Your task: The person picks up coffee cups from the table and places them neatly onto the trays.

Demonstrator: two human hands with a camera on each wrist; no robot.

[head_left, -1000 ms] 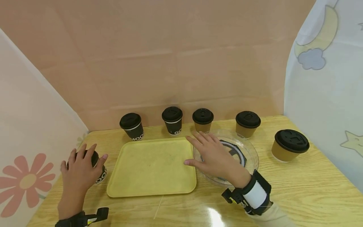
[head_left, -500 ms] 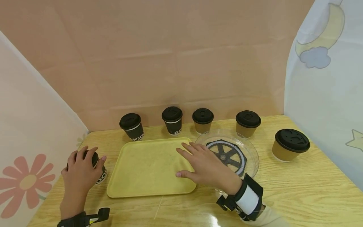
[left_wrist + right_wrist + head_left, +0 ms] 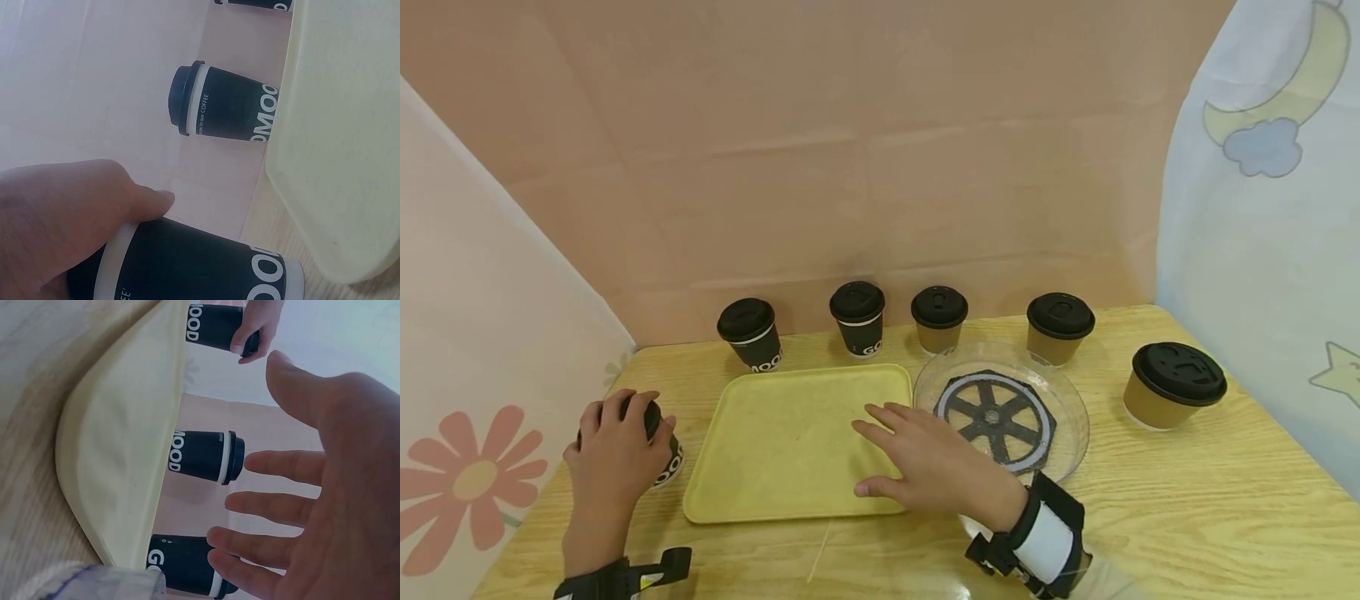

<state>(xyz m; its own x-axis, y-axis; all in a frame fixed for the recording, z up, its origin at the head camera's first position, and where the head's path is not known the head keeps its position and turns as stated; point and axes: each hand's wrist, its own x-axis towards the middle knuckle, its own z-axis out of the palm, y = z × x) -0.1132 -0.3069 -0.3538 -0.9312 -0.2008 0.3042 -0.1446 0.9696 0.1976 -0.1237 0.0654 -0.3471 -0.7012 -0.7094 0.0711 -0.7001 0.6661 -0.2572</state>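
Observation:
My left hand [image 3: 617, 446] grips a black paper coffee cup [image 3: 200, 262] from above, fingers and thumb round its black lid; the palm hides most of the lid. White lettering shows on the cup's side. My right hand [image 3: 925, 458] hovers over the right edge of the yellow tray [image 3: 790, 442], fingers spread and nothing in them. Just right of it lies a clear round plate [image 3: 1071, 417] with a dark spoked wheel pattern [image 3: 992, 417]. In the right wrist view, the right fingers stretch before two black cups standing behind the tray.
Along the back stand a black lettered cup [image 3: 756, 346], another black cup [image 3: 861, 333], a brown cup [image 3: 938, 335] and a second brown cup [image 3: 1054, 346], all lidded. A wider brown cup [image 3: 1157, 404] stands at the right. Cloth walls [image 3: 880, 167] enclose the wooden table [image 3: 1217, 500].
My right hand has moved left and toward me, from over the clear plate to the tray's right edge, uncovering the wheel pattern. The left hand stays on its cup.

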